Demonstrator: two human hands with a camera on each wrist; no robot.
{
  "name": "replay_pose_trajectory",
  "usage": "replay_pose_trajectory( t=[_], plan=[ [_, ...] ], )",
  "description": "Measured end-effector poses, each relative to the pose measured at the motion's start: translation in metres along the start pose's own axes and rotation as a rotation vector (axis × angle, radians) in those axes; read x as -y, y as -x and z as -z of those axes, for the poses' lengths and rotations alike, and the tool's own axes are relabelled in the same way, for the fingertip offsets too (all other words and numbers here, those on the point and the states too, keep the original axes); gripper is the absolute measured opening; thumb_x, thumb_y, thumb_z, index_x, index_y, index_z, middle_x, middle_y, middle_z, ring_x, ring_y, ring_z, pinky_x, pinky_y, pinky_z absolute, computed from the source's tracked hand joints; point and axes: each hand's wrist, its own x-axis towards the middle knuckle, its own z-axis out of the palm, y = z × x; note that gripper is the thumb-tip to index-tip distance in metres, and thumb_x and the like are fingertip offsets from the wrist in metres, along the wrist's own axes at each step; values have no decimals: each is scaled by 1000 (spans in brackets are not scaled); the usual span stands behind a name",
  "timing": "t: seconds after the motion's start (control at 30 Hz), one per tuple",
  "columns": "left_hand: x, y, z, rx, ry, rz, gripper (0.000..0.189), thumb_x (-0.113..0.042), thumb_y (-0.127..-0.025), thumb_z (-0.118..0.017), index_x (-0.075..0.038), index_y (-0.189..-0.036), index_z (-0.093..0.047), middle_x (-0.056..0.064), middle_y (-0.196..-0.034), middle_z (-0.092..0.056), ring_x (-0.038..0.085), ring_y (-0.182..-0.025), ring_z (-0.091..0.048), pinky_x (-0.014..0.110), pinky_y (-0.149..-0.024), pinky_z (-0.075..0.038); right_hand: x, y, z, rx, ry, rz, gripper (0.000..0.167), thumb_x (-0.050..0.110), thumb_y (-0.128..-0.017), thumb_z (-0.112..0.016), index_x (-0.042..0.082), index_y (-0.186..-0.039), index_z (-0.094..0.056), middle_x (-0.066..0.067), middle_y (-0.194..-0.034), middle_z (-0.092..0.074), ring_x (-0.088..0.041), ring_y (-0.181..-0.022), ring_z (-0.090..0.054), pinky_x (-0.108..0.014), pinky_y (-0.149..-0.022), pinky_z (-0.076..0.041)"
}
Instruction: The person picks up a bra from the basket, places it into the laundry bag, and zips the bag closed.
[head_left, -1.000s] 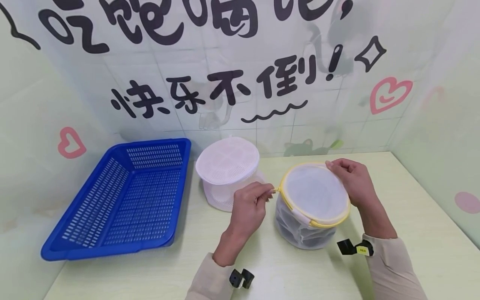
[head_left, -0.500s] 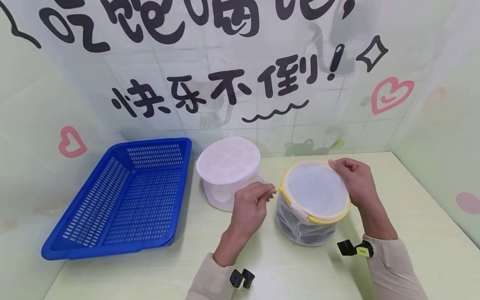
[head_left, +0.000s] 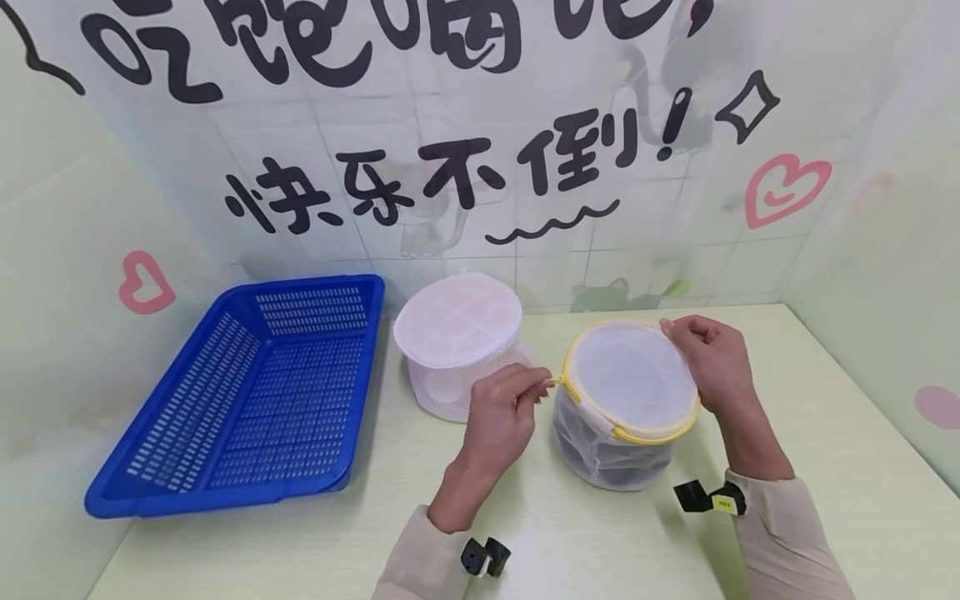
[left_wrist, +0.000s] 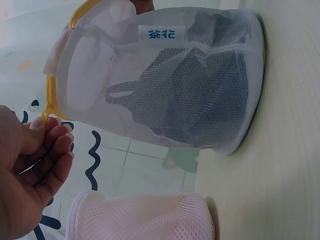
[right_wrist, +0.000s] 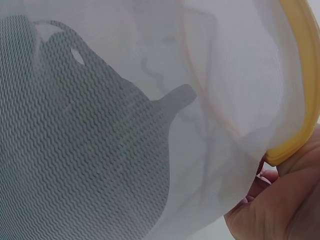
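A white mesh laundry bag (head_left: pixel 615 462) with a yellow zipper round its top stands on the table in the head view. In the left wrist view, dark grey cloth (left_wrist: pixel 200 85) shows through the mesh, including a strap-like loop. My left hand (head_left: pixel 498 421) pinches the yellow zipper pull (left_wrist: pixel 46 114) at the bag's left rim. My right hand (head_left: pixel 712 362) grips the rim on the far right side; in the right wrist view, part of that hand (right_wrist: pixel 280 200) is hidden behind the bag. A pale pink mesh bag (head_left: pixel 457 325) stands behind my left hand.
On the left of the table (head_left: pixel 810 417) lies a blue plastic basket (head_left: pixel 348 417) with slotted sides. A wall (head_left: pixel 480 242) with black lettering rises behind the table's back edge, and another closes off the right side.
The laundry bag's rim has shifted slightly upward in the view, and its front edge has lifted a little. Both hands keep their holds, the right one having edged slightly right.
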Motion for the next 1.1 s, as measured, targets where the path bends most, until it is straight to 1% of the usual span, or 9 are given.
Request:
replay_pose_trajectory(
  t=[0.27, 0.5, 0.73, 0.9, 1.1],
  plan=[
    [-1, -1, 0, -6, -3, -14, 19, 17, -80, -62, 2, -83, -73, 6, -71, -67, 13, -59, -61, 16, -56, -47, 0, -1, -3, -76, -19, -15, 31, 33, -92, -63, 3, -87, -65, 7, -61, -60, -9, -50, -59, -25, -47, -50],
    [-2, -1, 1, 2, -8, -9, 18, 15, -81, -63, 1, -83, -73, 6, -72, -67, 13, -59, -60, 15, -56, -47, 0, 0, -4, -96, -24, -39, 32, 33, -92, -63, 2, -88, -65, 8, -61, -60, -8, -50, -59, -24, -47, -50],
    [-3, 0, 0, 21, -20, -12, 20, 16, -80, -62, -1, -82, -73, 3, -70, -66, 12, -61, -61, 16, -58, -47, -1, 0, -5, -119, 13, -36, 35, 34, -92, -63, -1, -90, -64, 8, -60, -59, -8, -51, -57, -23, -48, -49],
    [-2, 0, 1, 14, -27, -29, 19, 15, -80, -63, -1, -81, -73, 5, -71, -66, 12, -60, -61, 17, -58, -48, 0, 0, -5, -130, 13, -28, 35, 34, -92, -63, -1, -89, -65, 8, -60, -58, -7, -51, -56, -22, -47, -48],
    [-2, 0, 1, 10, -26, -36, 19, 15, -80, -64, -1, -81, -73, 4, -71, -66, 12, -60, -61, 18, -57, -48, 0, 0, -6, -138, 3, -47, 34, 34, -92, -63, 1, -89, -65, 8, -61, -59, -7, -52, -57, -22, -49, -49]
  ],
)
